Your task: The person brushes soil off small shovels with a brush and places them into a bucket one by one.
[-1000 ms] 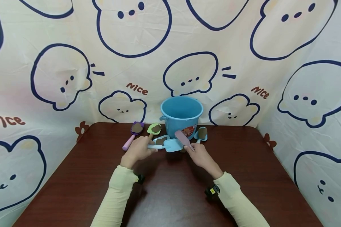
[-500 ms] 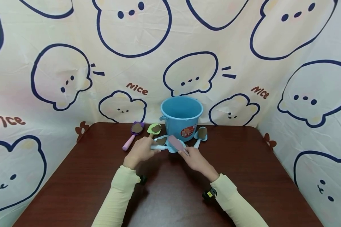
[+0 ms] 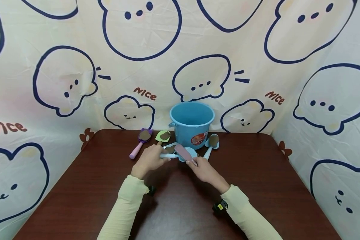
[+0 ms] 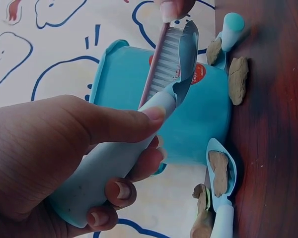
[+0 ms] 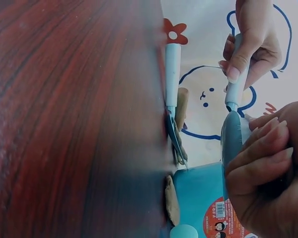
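Observation:
My left hand (image 3: 150,159) grips the handle of a light blue toy shovel (image 4: 104,171), fingers curled round it and thumb along the top. A pink-backed brush (image 3: 183,153) is held by my right hand (image 3: 205,169). In the left wrist view the brush's pale bristles (image 4: 166,62) lie against the scoop (image 4: 188,54). The shovel is raised in front of a blue bucket (image 3: 192,123) with a red label. My right hand's curled fingers (image 5: 260,153) hide most of the brush in the right wrist view.
On the table (image 3: 174,206), a purple shovel (image 3: 144,136), a green one (image 3: 163,136) and two blue shovels (image 3: 213,141) (image 4: 222,173) carry brown clay-like lumps. Another brown lump (image 4: 238,81) lies by the bucket. A patterned cloth wall (image 3: 126,76) rises behind.
My right hand has moved left with the brush, which now overlaps the shovel's scoop. The left hand has shifted slightly right; the scoop has turned a little.

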`<move>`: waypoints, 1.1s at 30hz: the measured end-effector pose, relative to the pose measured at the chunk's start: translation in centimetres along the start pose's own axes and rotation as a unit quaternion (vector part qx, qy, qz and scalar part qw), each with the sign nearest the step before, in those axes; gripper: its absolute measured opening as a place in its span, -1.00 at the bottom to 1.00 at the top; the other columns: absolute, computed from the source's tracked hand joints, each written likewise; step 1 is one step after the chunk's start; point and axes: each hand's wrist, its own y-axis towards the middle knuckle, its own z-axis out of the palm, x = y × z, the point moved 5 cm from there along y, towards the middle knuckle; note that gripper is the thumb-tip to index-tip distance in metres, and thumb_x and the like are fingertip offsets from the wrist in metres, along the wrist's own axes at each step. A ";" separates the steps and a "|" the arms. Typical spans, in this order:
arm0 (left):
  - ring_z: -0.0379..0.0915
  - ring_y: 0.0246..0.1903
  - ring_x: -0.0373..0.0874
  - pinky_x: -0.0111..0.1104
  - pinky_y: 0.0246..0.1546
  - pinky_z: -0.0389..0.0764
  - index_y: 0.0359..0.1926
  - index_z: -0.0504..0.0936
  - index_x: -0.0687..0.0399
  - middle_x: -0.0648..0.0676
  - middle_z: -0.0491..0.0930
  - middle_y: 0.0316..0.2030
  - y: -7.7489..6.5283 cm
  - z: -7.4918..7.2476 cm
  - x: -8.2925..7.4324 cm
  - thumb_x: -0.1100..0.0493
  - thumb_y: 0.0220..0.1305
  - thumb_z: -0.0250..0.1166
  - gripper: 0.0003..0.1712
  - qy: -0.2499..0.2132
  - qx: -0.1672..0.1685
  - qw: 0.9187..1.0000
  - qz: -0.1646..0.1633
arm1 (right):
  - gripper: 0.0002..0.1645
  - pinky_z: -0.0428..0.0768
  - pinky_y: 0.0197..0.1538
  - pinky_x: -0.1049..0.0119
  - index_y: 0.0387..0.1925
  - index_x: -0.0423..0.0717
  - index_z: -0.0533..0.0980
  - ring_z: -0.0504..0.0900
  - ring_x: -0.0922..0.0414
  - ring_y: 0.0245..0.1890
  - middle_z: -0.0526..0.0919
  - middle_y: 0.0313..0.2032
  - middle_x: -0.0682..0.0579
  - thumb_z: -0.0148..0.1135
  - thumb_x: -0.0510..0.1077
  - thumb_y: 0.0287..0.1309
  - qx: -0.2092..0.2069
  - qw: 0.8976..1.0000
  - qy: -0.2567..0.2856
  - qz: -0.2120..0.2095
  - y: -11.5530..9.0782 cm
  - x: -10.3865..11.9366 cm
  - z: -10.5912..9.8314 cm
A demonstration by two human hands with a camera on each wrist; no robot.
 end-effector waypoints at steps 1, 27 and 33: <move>0.58 -0.27 -0.10 -0.19 -0.26 0.62 -0.21 0.82 0.12 0.07 0.76 -0.22 0.0 0.0 0.0 0.13 0.19 0.51 -0.81 0.002 -0.001 1.000 0.002 | -0.53 0.28 -0.56 0.37 -0.47 -0.19 0.47 0.27 0.19 -0.68 0.34 -0.68 0.09 0.05 0.04 0.53 0.001 1.000 0.001 0.000 0.0 0.0 0.1; 0.42 -0.45 -0.19 -0.30 -0.39 0.52 -0.24 0.82 0.12 0.02 0.54 -0.32 -0.2 -0.4 0.1 0.07 0.18 0.53 -0.78 0.008 0.000 1.000 0.010 | -0.58 0.33 -0.54 0.35 -0.29 -0.30 0.51 0.30 0.17 -0.67 0.37 -0.63 0.05 0.02 -0.01 0.56 0.008 1.000 -0.007 0.021 0.3 -1.0 0.0; 0.42 -0.44 -0.17 -0.29 -0.39 0.52 -0.26 0.82 0.11 0.02 0.54 -0.33 -0.2 -0.7 0.1 0.07 0.17 0.53 -0.79 0.012 -0.003 1.000 0.011 | -0.58 0.34 -0.55 0.35 -0.18 -0.34 0.52 0.32 0.17 -0.67 0.40 -0.61 0.03 0.02 -0.02 0.55 0.003 1.000 -0.003 0.027 0.4 -1.3 -0.3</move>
